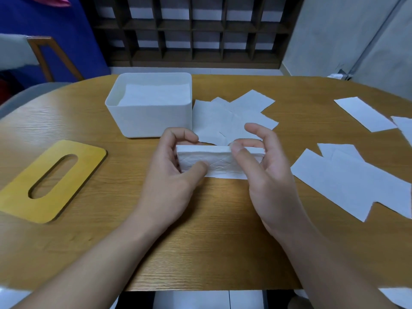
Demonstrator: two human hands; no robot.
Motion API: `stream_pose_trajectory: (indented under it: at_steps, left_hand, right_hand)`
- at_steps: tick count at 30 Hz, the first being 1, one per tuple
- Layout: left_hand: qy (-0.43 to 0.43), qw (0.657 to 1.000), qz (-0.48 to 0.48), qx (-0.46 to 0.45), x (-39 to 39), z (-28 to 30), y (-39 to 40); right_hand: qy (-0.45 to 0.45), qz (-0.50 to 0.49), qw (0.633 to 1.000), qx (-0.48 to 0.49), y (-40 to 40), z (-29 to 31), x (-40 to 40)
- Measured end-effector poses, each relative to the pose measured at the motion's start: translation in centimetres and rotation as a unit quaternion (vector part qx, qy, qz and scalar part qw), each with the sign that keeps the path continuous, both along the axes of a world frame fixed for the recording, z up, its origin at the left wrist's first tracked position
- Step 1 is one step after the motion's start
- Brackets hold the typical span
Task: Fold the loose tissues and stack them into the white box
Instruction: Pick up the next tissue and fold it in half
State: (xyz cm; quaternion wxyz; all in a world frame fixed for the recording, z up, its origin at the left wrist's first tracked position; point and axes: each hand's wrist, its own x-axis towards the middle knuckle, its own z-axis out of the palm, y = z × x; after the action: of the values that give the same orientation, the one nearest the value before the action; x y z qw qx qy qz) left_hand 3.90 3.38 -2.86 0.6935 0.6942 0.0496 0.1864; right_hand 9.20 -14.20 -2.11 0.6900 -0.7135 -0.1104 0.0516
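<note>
So, across the wooden table (200,230) you have a good deal left: loose tissues (231,117) lie just beside the white box (151,121), with more sheets to the right (some cut off by the edge). The box already holds folded tissues, how many is hidden. Its yellow lid (53,181) lies apart. Your left hand (176,175) and right hand (267,175) both pinch 1 folded tissue (218,161) just before the box.
</note>
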Motion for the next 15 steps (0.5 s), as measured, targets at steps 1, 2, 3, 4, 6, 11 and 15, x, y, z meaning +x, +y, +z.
stream_pose_trajectory:
  at_steps: [1,2,3,4,6,11,15]
  left_hand:
    - [-0.004,1.0,0.001,0.007,0.01,0.02,-0.11]
    - [-0.008,1.0,0.004,0.016,-0.01,0.11,-0.23]
    - [-0.011,1.0,0.007,0.027,0.01,0.19,-0.31]
    - [-0.015,0.999,0.01,0.038,0.02,0.26,-0.37]
    - [-0.011,0.999,0.018,0.048,0.06,0.2,-0.34]
    - [0.0,0.996,0.021,0.083,-0.05,0.11,-0.28]
    - [0.0,0.995,0.01,0.095,-0.07,0.19,-0.46]
  right_hand:
    - [-0.001,-0.004,1.0,0.006,0.07,0.04,0.03]
    - [-0.001,-0.007,1.0,0.014,0.13,0.09,0.07]
    - [-0.003,-0.01,1.0,0.022,0.15,0.15,0.1]
    - [-0.009,-0.014,1.0,0.025,0.13,0.2,0.11]
    - [-0.016,-0.016,1.0,0.021,0.1,0.23,0.11]
    - [-0.013,-0.013,1.0,0.014,0.02,0.2,0.2]
    - [-0.008,-0.009,1.0,0.024,0.16,0.49,-0.15]
